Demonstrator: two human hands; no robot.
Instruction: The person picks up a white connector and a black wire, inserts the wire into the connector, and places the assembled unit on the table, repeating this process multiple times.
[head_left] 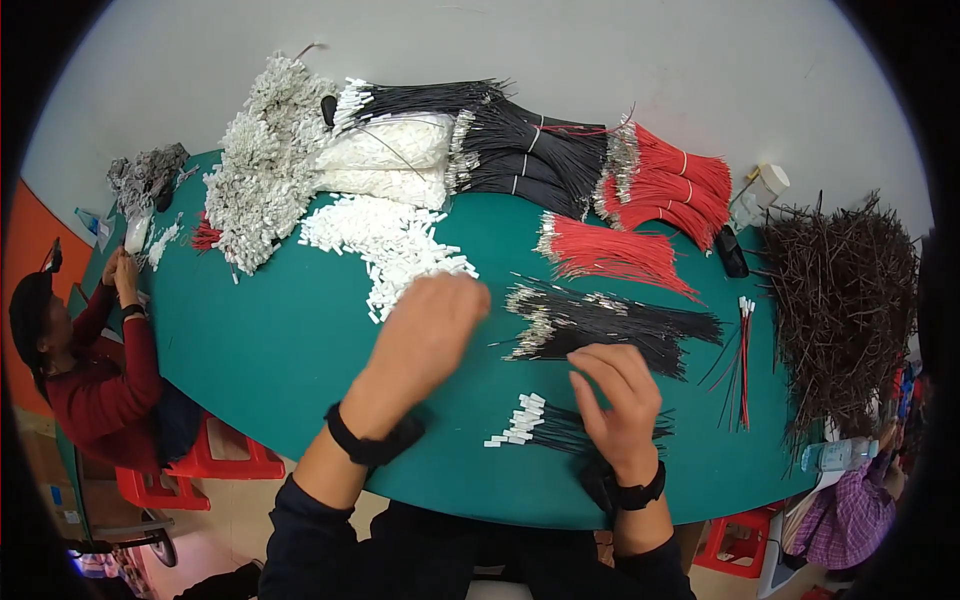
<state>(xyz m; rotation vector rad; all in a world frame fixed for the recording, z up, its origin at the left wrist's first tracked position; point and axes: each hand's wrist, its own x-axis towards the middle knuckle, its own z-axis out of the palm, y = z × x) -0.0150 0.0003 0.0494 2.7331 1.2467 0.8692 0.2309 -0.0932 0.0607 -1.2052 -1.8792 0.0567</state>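
My left hand (428, 325) is closed, its knuckles over the lower right edge of a pile of white plastic connector housings (385, 245). Its fingertips are hidden, so I cannot make out what is in them. My right hand (622, 405) hovers with thumb and fingers apart, between a spread of loose black wires (610, 325) with metal terminals and a smaller bunch of black wires with white connectors (525, 420). Nothing shows between its fingers. Both wrists wear dark bands.
Behind lie bundled black wires (530, 150), red wires (675, 180), bagged white parts (385, 160) and a heap of whitish connectors (265, 160). Red-black leads (745, 365) and a brown wire heap (840, 310) are at right. A co-worker (95, 370) sits left; a bottle (840, 455) stands right.
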